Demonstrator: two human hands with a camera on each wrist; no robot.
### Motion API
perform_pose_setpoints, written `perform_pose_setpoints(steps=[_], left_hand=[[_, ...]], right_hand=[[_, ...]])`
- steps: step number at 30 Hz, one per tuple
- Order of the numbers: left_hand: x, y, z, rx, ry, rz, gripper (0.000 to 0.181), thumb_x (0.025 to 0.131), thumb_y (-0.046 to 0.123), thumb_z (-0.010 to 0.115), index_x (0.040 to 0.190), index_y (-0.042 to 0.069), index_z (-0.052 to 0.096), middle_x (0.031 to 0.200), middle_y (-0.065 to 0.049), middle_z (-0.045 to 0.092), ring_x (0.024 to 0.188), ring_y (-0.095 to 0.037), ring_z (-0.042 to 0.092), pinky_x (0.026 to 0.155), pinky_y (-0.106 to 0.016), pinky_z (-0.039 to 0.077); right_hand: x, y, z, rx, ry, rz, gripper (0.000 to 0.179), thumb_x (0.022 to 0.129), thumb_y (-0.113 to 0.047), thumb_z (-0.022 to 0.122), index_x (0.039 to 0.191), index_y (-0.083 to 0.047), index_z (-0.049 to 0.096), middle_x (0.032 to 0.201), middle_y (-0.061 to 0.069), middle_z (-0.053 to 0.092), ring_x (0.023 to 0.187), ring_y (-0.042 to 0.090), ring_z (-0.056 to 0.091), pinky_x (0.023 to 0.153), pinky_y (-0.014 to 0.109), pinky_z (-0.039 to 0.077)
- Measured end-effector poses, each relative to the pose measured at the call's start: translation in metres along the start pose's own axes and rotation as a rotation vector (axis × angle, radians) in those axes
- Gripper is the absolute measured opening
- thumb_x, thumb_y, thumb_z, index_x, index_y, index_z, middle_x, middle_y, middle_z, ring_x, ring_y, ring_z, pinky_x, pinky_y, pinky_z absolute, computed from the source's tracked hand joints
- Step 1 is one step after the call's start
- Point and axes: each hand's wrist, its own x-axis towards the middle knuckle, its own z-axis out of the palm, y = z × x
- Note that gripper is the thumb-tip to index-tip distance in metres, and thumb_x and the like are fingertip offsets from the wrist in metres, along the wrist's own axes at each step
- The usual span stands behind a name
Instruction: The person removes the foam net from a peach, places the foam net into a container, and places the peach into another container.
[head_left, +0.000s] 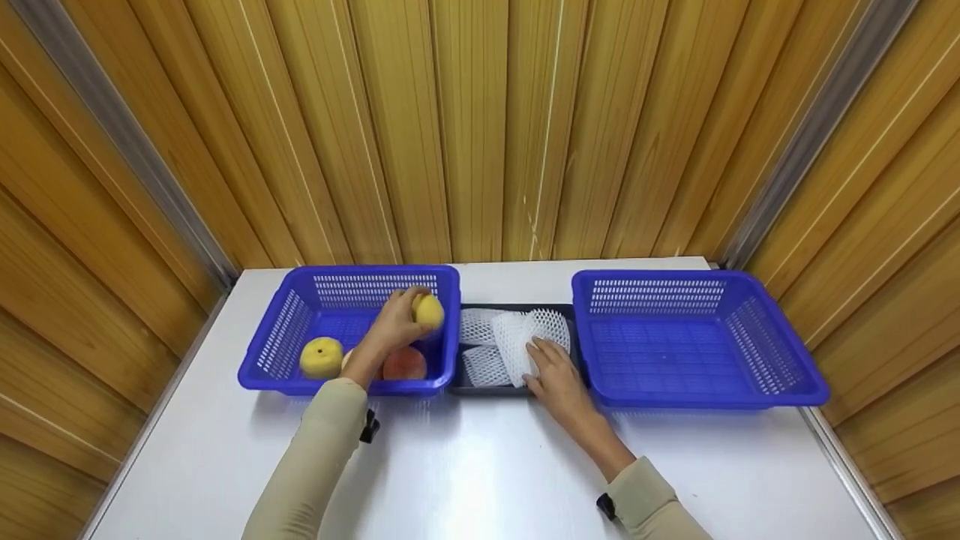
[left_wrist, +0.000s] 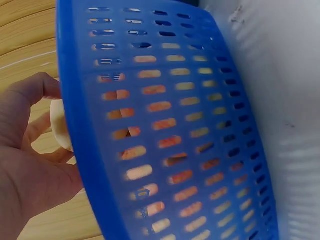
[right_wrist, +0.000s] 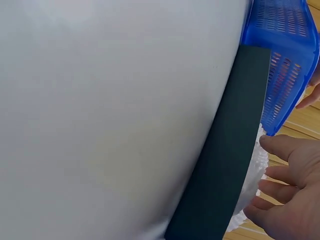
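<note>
In the head view my left hand (head_left: 395, 322) grips a yellow peach (head_left: 428, 310) inside the right end of the left blue basket (head_left: 454, 300). Below that hand, a red peach (head_left: 405, 364) and another yellow peach (head_left: 321, 358) lie in the basket, with one more partly hidden by my wrist. The basket wall covers much of the held peach (left_wrist: 60, 125) in the left wrist view. My right hand (head_left: 559, 379) has its fingertips on a white foam net sleeve (head_left: 514, 346), thumb and fingers spread apart. Several such sleeves lie in the black tray (head_left: 495, 391).
A second blue basket (head_left: 660, 360) stands right of the tray. All three containers sit side by side on a white table (head_left: 465, 465). Wood-patterned panels (head_left: 480, 135) rise behind and on both sides.
</note>
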Motion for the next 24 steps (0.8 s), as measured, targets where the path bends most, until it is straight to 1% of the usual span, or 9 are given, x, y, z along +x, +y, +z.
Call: perform_pose_setpoints(steps=[2, 5, 8, 10, 12, 17, 19, 21, 24], left_hand=[[0.001, 0.001, 0.0, 0.049, -0.036, -0.034, 0.066, 0.075, 0.016, 0.082, 0.136, 0.008, 0.057, 0.122, -0.023, 0.056, 0.105, -0.038, 0.059, 0.09, -0.055, 0.049], [0.001, -0.001, -0.002, 0.081, -0.086, -0.042, 0.066, 0.075, 0.018, 0.082, 0.135, 0.008, 0.057, 0.119, -0.021, 0.058, 0.103, -0.035, 0.058, 0.088, -0.052, 0.049], [-0.001, -0.008, -0.005, 0.067, -0.121, -0.062, 0.065, 0.076, 0.014, 0.081, 0.135, 0.004, 0.057, 0.12, -0.022, 0.057, 0.103, -0.034, 0.056, 0.088, -0.049, 0.049], [-0.002, -0.013, -0.006, 0.042, -0.129, -0.085, 0.066, 0.077, 0.011, 0.081, 0.137, 0.002, 0.055, 0.123, -0.024, 0.056, 0.104, -0.036, 0.056, 0.088, -0.049, 0.05], [-0.003, -0.016, -0.006, 0.039, -0.133, -0.112, 0.067, 0.078, 0.01, 0.08, 0.138, 0.001, 0.054, 0.126, -0.025, 0.055, 0.106, -0.037, 0.056, 0.091, -0.05, 0.049], [-0.007, -0.016, -0.001, 0.074, -0.156, -0.092, 0.063, 0.081, 0.009, 0.08, 0.137, 0.0, 0.053, 0.124, -0.027, 0.058, 0.112, -0.04, 0.056, 0.097, -0.053, 0.048], [-0.009, -0.014, 0.001, 0.086, -0.173, -0.103, 0.063, 0.084, 0.01, 0.078, 0.141, 0.001, 0.052, 0.13, -0.027, 0.056, 0.115, -0.04, 0.055, 0.099, -0.054, 0.047], [-0.01, -0.012, 0.002, 0.095, -0.182, -0.115, 0.063, 0.088, 0.01, 0.076, 0.144, 0.003, 0.049, 0.134, -0.028, 0.054, 0.116, -0.04, 0.055, 0.099, -0.054, 0.048], [-0.011, -0.009, 0.004, 0.129, -0.168, -0.092, 0.062, 0.089, 0.008, 0.073, 0.145, 0.003, 0.048, 0.132, -0.029, 0.053, 0.112, -0.04, 0.057, 0.097, -0.053, 0.049]], right_hand=[[0.001, -0.003, -0.002, 0.003, 0.011, -0.011, 0.05, 0.083, -0.006, 0.081, 0.127, 0.01, 0.063, 0.135, 0.025, 0.06, 0.128, 0.046, 0.052, 0.112, 0.055, 0.04], [0.002, -0.005, -0.002, 0.011, 0.03, -0.022, 0.045, 0.086, -0.007, 0.078, 0.126, 0.009, 0.064, 0.135, 0.025, 0.061, 0.128, 0.046, 0.053, 0.111, 0.054, 0.041], [0.001, -0.007, -0.002, 0.023, 0.04, -0.027, 0.04, 0.09, -0.008, 0.074, 0.125, 0.009, 0.065, 0.134, 0.025, 0.061, 0.127, 0.045, 0.054, 0.111, 0.054, 0.041], [0.001, -0.007, -0.003, 0.033, 0.03, -0.012, 0.038, 0.091, -0.008, 0.072, 0.125, 0.009, 0.065, 0.134, 0.026, 0.061, 0.127, 0.045, 0.054, 0.111, 0.054, 0.042], [0.0, -0.008, -0.003, 0.041, 0.0, 0.012, 0.038, 0.093, -0.009, 0.07, 0.126, 0.009, 0.065, 0.135, 0.026, 0.06, 0.127, 0.045, 0.054, 0.11, 0.054, 0.042], [-0.002, -0.009, -0.002, 0.066, -0.129, 0.085, 0.04, 0.096, -0.014, 0.067, 0.129, 0.008, 0.063, 0.136, 0.027, 0.059, 0.127, 0.046, 0.055, 0.11, 0.055, 0.043], [-0.002, -0.008, -0.001, 0.064, -0.17, 0.107, 0.042, 0.096, -0.016, 0.067, 0.13, 0.009, 0.062, 0.138, 0.028, 0.058, 0.129, 0.047, 0.053, 0.111, 0.055, 0.041], [0.0, -0.008, -0.001, 0.05, -0.198, 0.131, 0.045, 0.096, -0.018, 0.067, 0.132, 0.01, 0.061, 0.14, 0.029, 0.056, 0.13, 0.049, 0.05, 0.113, 0.057, 0.039], [0.002, -0.009, -0.003, 0.021, -0.225, 0.179, 0.049, 0.098, -0.021, 0.065, 0.134, 0.011, 0.058, 0.143, 0.03, 0.052, 0.133, 0.052, 0.046, 0.114, 0.058, 0.036]])
